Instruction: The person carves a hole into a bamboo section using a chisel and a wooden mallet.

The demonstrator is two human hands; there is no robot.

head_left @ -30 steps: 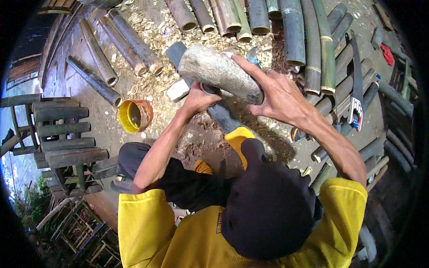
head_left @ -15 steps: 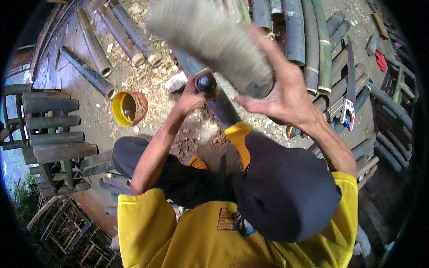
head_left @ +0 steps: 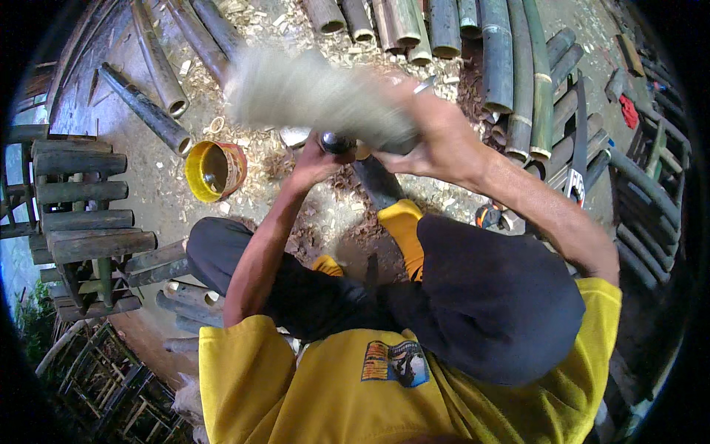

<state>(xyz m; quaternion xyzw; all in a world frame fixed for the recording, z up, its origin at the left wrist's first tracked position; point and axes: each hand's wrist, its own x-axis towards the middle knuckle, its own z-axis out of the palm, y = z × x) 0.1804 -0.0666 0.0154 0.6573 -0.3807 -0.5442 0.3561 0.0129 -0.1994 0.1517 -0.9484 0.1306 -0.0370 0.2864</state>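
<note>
Visibly, the left hand (head_left: 316,164) grips a round-ended dark handle (head_left: 336,142), right hand (head_left: 444,140) a blurred greyish cylinder (head_left: 310,96).

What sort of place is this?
Probably a bamboo workshop: cut bamboo poles lie in rows, pale chips litter the ground, and a handsaw sits at right.

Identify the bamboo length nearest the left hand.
The dark bamboo piece showing between the left hand and a yellow-socked foot; the other bamboo lengths lie farther off, toward the view's edges.
</note>
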